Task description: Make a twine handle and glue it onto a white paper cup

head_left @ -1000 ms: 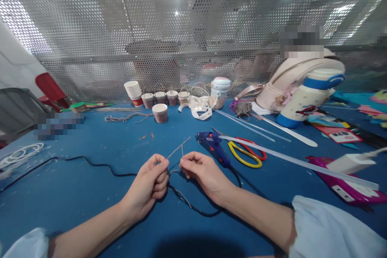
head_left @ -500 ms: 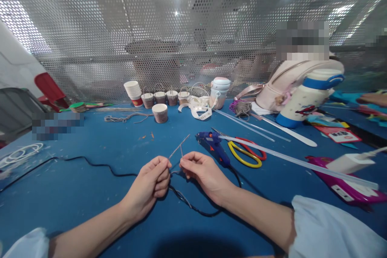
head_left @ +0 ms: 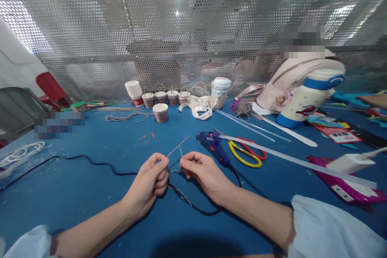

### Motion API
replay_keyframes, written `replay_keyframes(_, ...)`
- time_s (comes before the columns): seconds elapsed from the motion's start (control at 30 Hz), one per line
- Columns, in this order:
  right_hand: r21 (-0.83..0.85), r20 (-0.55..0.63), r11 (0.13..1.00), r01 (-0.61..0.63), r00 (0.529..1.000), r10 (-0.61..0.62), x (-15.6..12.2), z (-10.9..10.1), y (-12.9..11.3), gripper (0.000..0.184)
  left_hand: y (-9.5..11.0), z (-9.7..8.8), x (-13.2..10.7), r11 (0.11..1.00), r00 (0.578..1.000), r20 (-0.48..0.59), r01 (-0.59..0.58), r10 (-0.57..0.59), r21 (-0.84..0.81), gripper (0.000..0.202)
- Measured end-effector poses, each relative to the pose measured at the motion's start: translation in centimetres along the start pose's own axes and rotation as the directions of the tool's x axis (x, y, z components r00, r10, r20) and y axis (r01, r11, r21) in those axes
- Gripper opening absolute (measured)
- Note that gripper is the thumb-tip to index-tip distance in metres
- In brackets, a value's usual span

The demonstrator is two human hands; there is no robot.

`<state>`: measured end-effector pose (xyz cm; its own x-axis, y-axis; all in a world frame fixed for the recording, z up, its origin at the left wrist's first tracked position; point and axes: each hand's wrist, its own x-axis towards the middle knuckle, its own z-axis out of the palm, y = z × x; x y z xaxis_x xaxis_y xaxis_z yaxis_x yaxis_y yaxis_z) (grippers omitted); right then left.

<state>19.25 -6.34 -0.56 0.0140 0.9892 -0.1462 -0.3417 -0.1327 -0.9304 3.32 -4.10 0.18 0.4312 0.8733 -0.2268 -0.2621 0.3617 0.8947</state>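
My left hand (head_left: 153,175) is closed in a pinch on a thin stick (head_left: 173,151), which slants up and to the right beyond the fingers. Grey yarn (head_left: 181,150) runs from partway up this stick down into the pinched fingers of my right hand (head_left: 201,173). The stick looks wrapped in the same grey strand below that point. A loose grey length trails under both hands beside a black cord (head_left: 199,211). Just beyond my right hand lies a blue glue gun (head_left: 213,141) with a long clear glue stick (head_left: 272,152) in its back.
Scissors (head_left: 244,161) with red and yellow handles lie right of the glue gun. A wrapped paper cup (head_left: 161,113) stands ahead, with several more behind it. Farther right are a bottle (head_left: 298,98), a bag (head_left: 272,88) and a purple case (head_left: 338,187). A perforated metal screen (head_left: 115,40) bounds the back.
My left hand has shifted very slightly left with the stick. The right hand keeps its pinch on the yarn in nearly the same place.
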Motion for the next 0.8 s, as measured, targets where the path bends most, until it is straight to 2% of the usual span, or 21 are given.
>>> replay_keyframes(0.8,-0.046,0.01,0.999,-0.003,1.0,0.003,-0.13,0.14,-0.07,0.025,-0.23,-0.29,0.05,0.996,0.996,0.063,0.068,-0.065,-0.053,0.029)
